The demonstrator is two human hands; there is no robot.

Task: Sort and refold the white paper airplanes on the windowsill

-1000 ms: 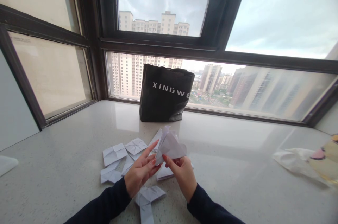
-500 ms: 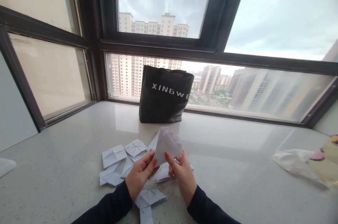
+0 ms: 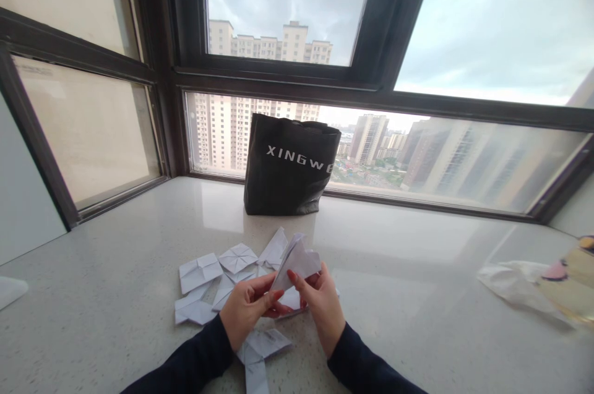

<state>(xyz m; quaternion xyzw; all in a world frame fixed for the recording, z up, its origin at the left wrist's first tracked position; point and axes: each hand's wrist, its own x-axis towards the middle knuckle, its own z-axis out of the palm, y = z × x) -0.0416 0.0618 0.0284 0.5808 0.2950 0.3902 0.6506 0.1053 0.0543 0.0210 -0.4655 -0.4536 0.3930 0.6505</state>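
A black bag (image 3: 288, 180) lettered in white stands upright before a dark-framed window (image 3: 278, 80), tall buildings (image 3: 369, 137) outside.

Black bag (image 3: 290, 168) reads "XINGWE"

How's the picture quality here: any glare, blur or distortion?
Head view: window light leaves pale reflections on the glossy counter; head view: the patterned item at the right edge looks stretched and soft; head view: lettering on the black bag reads clearly, while the held paper shows little surface detail.
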